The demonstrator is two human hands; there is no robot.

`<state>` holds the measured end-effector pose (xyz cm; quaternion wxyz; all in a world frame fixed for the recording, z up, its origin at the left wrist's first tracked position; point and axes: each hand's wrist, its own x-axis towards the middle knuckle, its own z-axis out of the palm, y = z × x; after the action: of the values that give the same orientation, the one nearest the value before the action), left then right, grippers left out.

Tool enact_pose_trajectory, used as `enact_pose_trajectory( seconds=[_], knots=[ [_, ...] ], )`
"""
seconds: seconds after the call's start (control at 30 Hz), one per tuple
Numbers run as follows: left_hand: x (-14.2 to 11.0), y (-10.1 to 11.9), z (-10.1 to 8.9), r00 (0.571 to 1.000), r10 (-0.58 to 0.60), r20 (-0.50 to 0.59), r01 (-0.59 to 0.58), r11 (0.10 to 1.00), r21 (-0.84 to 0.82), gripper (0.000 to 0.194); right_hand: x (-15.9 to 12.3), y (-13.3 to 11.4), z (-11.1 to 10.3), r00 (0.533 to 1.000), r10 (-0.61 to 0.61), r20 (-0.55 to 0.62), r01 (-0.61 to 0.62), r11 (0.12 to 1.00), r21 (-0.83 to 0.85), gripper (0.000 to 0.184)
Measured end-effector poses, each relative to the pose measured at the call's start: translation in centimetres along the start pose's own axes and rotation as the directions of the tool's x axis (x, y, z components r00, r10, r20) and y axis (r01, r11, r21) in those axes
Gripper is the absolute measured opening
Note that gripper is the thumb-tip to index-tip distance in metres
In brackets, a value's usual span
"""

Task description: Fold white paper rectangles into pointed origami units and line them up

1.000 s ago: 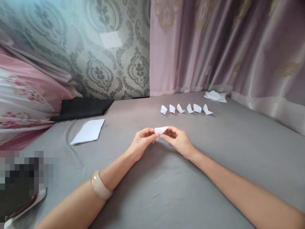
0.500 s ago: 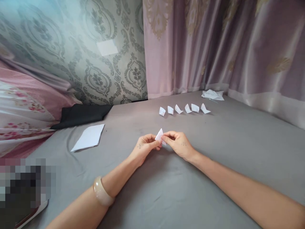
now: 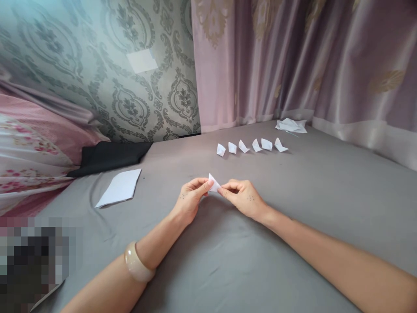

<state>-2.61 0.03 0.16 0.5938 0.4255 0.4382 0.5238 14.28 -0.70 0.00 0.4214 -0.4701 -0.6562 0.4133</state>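
The small folded paper [image 3: 215, 187] is between the hands, just right of the left hand [image 3: 190, 196] and just left of the right hand [image 3: 246, 198]. The left is pinched closed on its left side, thumb uppermost. The right pinches its lower right corner, though on how many layers is hard to tell. Its long edge slopes down from left hand to right; neither is clearly nearer.
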Motion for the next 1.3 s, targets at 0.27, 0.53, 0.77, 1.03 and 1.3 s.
enact_pose_trajectory(
  seconds=[0.27,0.53,0.77,1.03,1.3],
  knots=[
    [-0.1,-0.1,-0.5,0.994,-0.021,0.11,0.005,0.99,0.14,0.017,0.0,0.3,-0.2,0.997,-0.065,-0.038,0.063,0.996,-0.058,0.022],
    [-0.1,-0.1,-0.4,0.996,0.078,-0.038,-0.065,0.961,0.267,0.02,-0.2,0.1,-0.1,0.957,-0.22,-0.187,0.195,0.97,-0.144,0.013],
    [-0.7,0.0,0.3,0.993,0.119,-0.003,-0.113,0.946,0.304,0.02,-0.2,0.3,0.1,0.97,-0.189,-0.156,0.167,0.975,-0.143,0.013],
    [-0.5,-0.4,0.4,0.975,0.223,-0.027,-0.201,0.92,0.337,0.016,-0.2,0.5,0.2,0.968,-0.215,-0.13,0.188,0.963,-0.194,0.018],
    [-0.2,-0.9,0.0,0.966,0.255,-0.045,-0.215,0.889,0.405,0.016,-0.4,0.1,0.7,0.979,-0.168,-0.115,0.147,0.974,-0.174,0.017]
  ],
)
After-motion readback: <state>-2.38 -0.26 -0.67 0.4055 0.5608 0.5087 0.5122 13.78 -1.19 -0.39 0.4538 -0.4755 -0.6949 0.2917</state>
